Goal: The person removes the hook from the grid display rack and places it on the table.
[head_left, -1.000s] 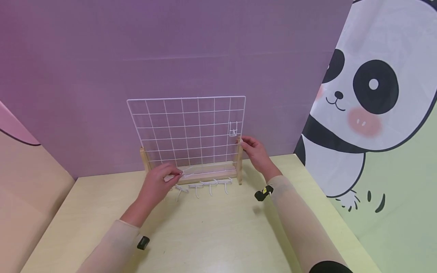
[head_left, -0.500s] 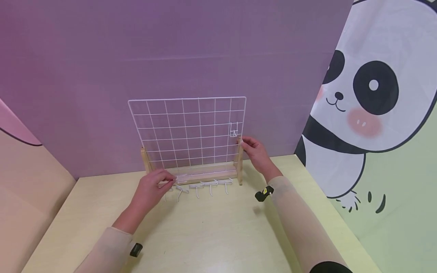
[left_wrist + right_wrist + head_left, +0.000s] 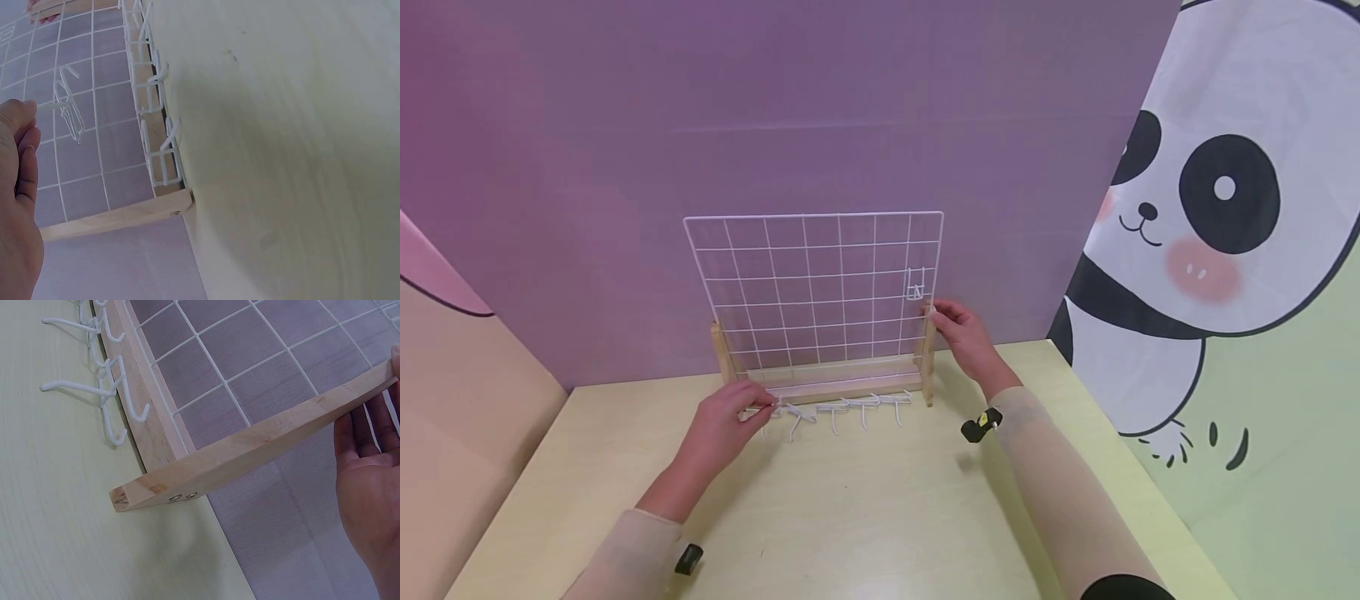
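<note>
in the head view your left hand (image 3: 724, 421) sits low at the near left corner of the white wire grid (image 3: 816, 287), its fingers pinched on a white wire hook (image 3: 765, 414) that lies on the worktop (image 3: 865, 517) just in front of the grid's wooden base (image 3: 842, 387); four more loose hooks (image 3: 848, 410) lie in a row along that base, to the right of the one you hold. your right hand (image 3: 964, 337) is up at the grid's right wooden post (image 3: 928, 358), fingers curled around its top. one hung hook (image 3: 913, 283) sits on the grid near its right edge, above that hand. in the left wrist view your left hand (image 3: 19, 200) shows thumb and fingers closed on a thin white wire (image 3: 53, 106), with the grid (image 3: 94, 125) behind it and loose hooks (image 3: 159, 137) along the base. in the right wrist view your right hand (image 3: 369, 481) shows its palm open toward the camera with fingers reaching up behind the post (image 3: 262, 447), touching it; hooks (image 3: 106, 400) lie beside the grid's base.
</note>
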Motion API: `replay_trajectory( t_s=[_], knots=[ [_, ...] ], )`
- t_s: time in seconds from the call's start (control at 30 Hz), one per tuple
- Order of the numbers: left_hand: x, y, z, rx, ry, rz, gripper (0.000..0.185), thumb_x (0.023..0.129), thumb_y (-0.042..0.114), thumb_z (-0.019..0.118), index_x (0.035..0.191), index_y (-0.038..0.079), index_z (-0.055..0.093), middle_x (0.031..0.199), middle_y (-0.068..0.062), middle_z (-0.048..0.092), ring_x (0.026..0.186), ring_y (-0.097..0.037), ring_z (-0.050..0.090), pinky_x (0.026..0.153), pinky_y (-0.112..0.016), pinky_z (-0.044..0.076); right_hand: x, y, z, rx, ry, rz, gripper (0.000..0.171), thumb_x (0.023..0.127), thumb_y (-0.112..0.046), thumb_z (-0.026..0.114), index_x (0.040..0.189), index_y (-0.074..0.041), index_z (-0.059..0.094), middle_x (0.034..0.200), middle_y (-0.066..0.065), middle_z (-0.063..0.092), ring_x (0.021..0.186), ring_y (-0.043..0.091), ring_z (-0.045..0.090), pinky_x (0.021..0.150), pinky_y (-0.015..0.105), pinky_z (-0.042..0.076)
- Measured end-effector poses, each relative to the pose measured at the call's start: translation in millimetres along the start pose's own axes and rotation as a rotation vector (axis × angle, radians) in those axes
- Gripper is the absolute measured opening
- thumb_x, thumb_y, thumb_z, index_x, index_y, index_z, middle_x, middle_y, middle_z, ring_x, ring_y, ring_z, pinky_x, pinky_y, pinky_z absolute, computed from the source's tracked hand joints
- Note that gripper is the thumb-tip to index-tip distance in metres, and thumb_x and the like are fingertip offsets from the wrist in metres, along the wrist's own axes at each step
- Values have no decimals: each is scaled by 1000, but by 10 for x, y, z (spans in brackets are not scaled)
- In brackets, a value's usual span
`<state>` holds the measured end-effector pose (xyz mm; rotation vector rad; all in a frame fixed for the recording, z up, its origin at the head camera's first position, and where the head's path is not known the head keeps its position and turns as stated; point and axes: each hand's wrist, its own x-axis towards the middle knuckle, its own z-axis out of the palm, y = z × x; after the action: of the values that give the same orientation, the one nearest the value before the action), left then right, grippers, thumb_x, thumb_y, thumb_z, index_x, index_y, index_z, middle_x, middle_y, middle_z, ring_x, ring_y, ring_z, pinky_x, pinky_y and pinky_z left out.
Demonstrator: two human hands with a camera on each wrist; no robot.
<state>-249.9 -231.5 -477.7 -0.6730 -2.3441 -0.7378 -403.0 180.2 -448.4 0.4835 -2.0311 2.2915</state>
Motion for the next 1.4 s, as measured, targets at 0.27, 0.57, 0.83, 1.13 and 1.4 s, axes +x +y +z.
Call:
replay_trajectory(
  t_s=[0.27, 0.57, 0.83, 1.13, 1.4],
  knots=[
    [-63, -45, -5, -2, 3, -9, 26, 81, -10, 93, 98, 8, 83, 98, 1, 76, 87, -21, 73, 75, -45, 65, 7, 20, -17, -5, -2, -8, 33, 111, -6, 65, 141, 10, 63, 117, -5, 78, 119, 13, 67, 126, 45, 42],
    [-135, -82, -13, -25, -98, -119, 22, 87, -7, 89, 99, 10, 83, 97, 5, 74, 90, -22, 75, 80, -48, 66, 18, 29, -11, 2, 0, -18, 31, 111, -4, 64, 139, 8, 65, 116, -6, 78, 118, 13, 68, 125, 44, 44],
    [-174, -106, 16, -34, -176, -167, 22, 88, -5, 90, 96, 13, 82, 97, 6, 74, 92, -21, 75, 84, -49, 66, 8, 23, -8, 19, -6, -24, 32, 111, -3, 64, 140, 11, 63, 115, -6, 78, 118, 13, 68, 123, 40, 46],
    [-192, -126, 42, -44, -198, -174, 25, 86, -9, 89, 92, 14, 79, 94, 5, 72, 88, -21, 74, 81, -48, 66, 1, 25, -8, 12, 1, -11, 28, 112, -5, 64, 138, 5, 67, 116, -6, 78, 121, 14, 67, 128, 46, 41],
    [-167, -132, 52, -48, -270, -215, 25, 87, -9, 87, 90, 14, 77, 93, 5, 71, 90, -21, 73, 82, -47, 66, 11, 35, -10, -2, 6, -4, 30, 112, -7, 65, 140, 5, 66, 118, -5, 77, 123, 15, 66, 128, 47, 40]
  ],
)
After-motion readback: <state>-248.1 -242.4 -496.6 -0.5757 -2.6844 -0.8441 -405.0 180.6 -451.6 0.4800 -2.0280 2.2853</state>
